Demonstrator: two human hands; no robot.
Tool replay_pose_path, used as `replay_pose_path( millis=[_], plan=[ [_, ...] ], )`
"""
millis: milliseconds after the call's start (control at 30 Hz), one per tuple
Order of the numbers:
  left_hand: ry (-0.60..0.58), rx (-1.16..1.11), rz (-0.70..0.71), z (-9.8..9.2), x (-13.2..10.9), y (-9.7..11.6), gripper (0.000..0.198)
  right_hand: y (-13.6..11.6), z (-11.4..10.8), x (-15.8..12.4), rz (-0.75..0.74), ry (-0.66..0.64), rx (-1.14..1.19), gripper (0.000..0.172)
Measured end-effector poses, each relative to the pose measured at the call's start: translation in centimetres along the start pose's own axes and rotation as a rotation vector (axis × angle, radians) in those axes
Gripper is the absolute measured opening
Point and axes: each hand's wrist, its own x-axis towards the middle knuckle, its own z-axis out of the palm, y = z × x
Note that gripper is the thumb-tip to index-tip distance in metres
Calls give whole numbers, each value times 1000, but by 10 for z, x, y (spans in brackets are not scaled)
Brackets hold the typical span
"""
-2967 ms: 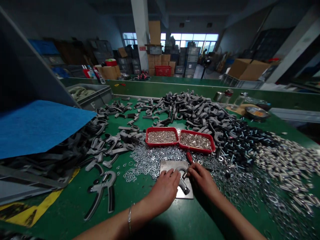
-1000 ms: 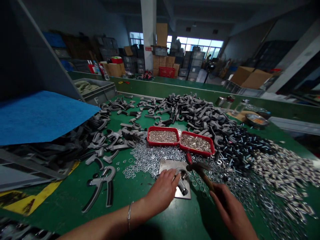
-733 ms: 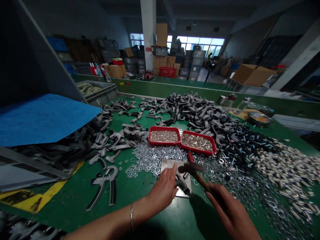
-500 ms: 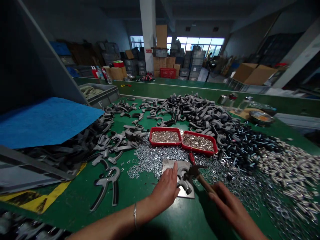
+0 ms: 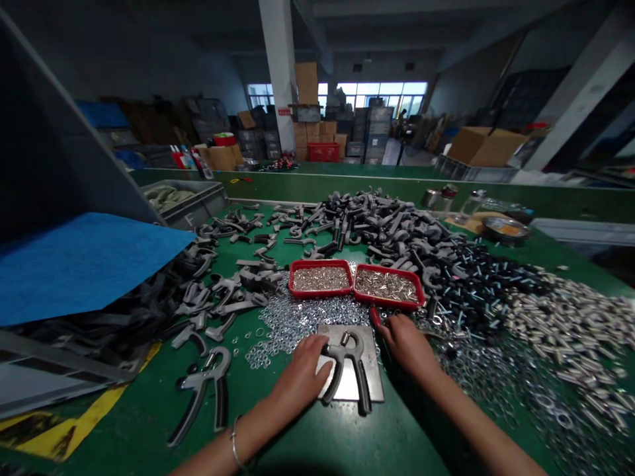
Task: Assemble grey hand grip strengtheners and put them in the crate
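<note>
A grey hand grip strengthener point(image 5: 353, 357) with black-padded handles and a coil spring lies on a square metal plate point(image 5: 376, 370). My left hand point(image 5: 303, 370) is closed on its left side, around the knob end. To the right of the plate, my right hand point(image 5: 405, 340) has its fingers bent at the red handle of a tool point(image 5: 375, 317); the rest of that tool is hidden. A second grip strengthener point(image 5: 204, 390) with a spring lies on the green table at the left. No hammer head shows clearly.
Two red trays point(image 5: 321, 295) of small metal parts stand behind the plate amid loose nuts point(image 5: 278, 317). Grey handle pieces point(image 5: 397, 225) are heaped at the back. Black knobs with bolts point(image 5: 476, 284), metal sleeves point(image 5: 570, 317) and rings point(image 5: 496, 377) spread rightward. A crate point(image 5: 193, 201) stands back left.
My right hand has let go of the hammer and moved up and left to the red-handled tool. The grip strengthener on the plate has turned, its handles now pointing towards me.
</note>
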Motion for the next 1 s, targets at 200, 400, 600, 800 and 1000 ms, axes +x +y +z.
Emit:
replay_pose_path(
  millis=[200,400,600,800,1000],
  plan=[
    [-99,46,35,6,-13,4,57,-18,7,23,109,-34,7,18],
    [-167,5,35,9,1,10,56,-27,-19,3,101,-70,406,25],
    [-108,-3,46,18,1,6,54,-58,18,-18,289,5,1007,30],
    [90,32,146,31,-6,3,53,-57,28,-23,305,-10,1003,29],
    [55,23,129,32,-5,4,55,-65,29,-30,73,56,519,25]
  ],
)
